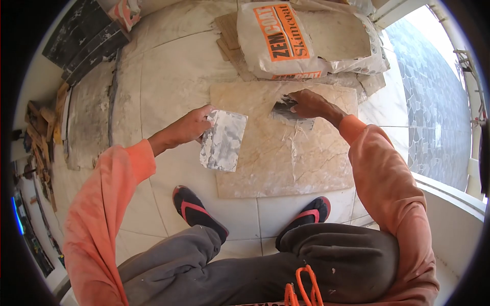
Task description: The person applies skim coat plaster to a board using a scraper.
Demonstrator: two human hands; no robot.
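My left hand (196, 124) is closed on the edge of a rectangular plate (224, 140) smeared with white and grey compound, held over the left side of a beige marbled board (286, 173). My right hand (306, 104) grips a dark scraper (284, 108), its blade against the upper middle of the board. Some pale compound (301, 122) lies along the blade, and thin whitish streaks run down the board below it.
A paper skimcoat bag (275, 38) lies behind the board, with cardboard (229, 33) beside it. My sandalled feet stand at the board's near edge on floor tiles (240, 219). Wood scraps (43, 127) are at the far left, a low white ledge (449, 191) at the right.
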